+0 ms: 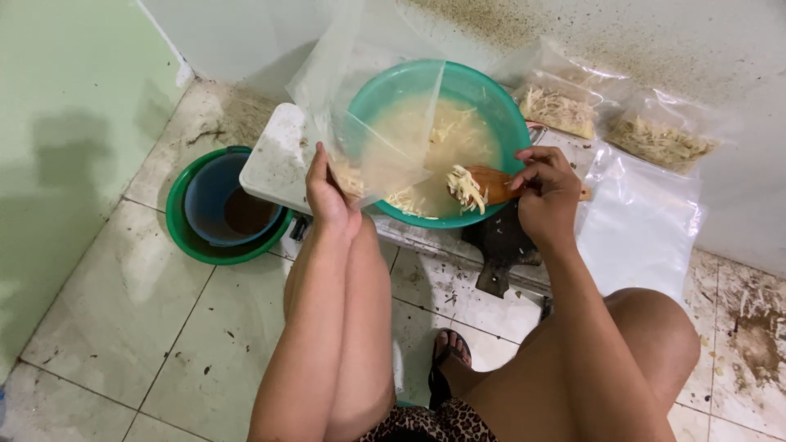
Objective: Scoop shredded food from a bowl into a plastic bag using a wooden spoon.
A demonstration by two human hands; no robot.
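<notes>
My left hand (327,192) grips the lower edge of a clear plastic bag (364,106) held open over a teal bowl (499,110). The bag has some pale shredded strips at its bottom. My right hand (547,190) holds a wooden spoon (491,183) loaded with pale shreds, just right of the bag's mouth and above the bowl. The bowl holds cloudy liquid and more shredded strips (446,131). It stands on a white board (274,160) on the floor.
A green basin (182,233) with a blue bucket (209,196) inside sits at the left. Two filled clear bags (561,106) (661,139) lean on the back wall. Empty clear bags (643,221) lie at the right. A dark board (499,245) lies below the bowl.
</notes>
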